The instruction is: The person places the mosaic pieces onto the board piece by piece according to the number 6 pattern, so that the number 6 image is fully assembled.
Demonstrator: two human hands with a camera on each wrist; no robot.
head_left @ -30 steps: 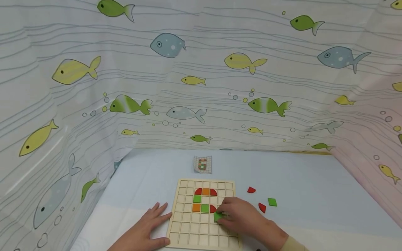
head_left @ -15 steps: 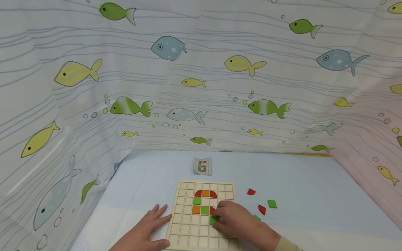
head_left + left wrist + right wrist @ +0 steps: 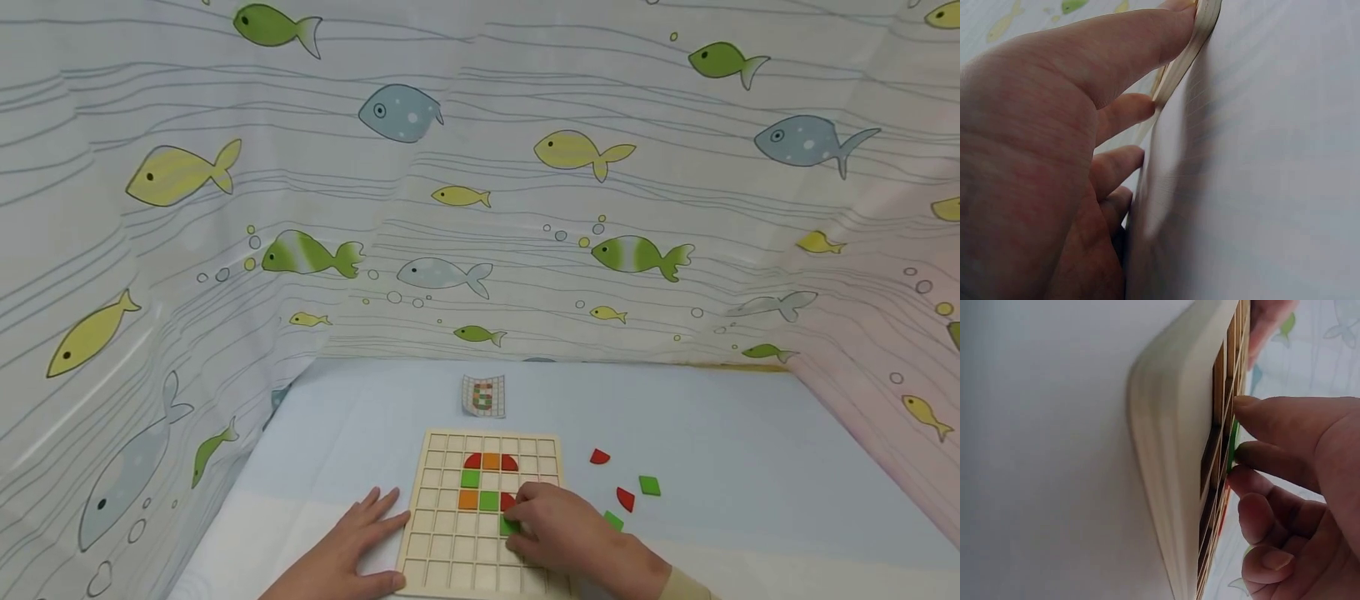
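Note:
My right hand (image 3: 558, 527) pinches a green square tile (image 3: 508, 526) over a cell of the wooden grid board (image 3: 441, 547). In the right wrist view, thumb and forefinger stand at either side of the green edge, level with the board's top; whether it is fully seated cannot be seen. A red quarter-circle tile (image 3: 506, 501) lies just above, partly covered by the fingers. My left hand (image 3: 341, 546) lies with spread fingers against the board's left edge; its thumb (image 3: 1166, 37) touches the rim. Also set in the board are an orange tile (image 3: 468, 500) and several others.
Behind the board lies a small printed card (image 3: 483, 396) with a coloured grid pattern. Loose on the right are a red quarter-circle (image 3: 599, 457), another red piece (image 3: 626, 499), a green square (image 3: 649, 485) and a second green square (image 3: 613, 521) by the right wrist. A fish-print curtain (image 3: 480, 183) surrounds the table.
The right hand has shifted slightly left and toward the person with the green tile, uncovering a loose green square by its wrist. The left hand stays at the board's edge.

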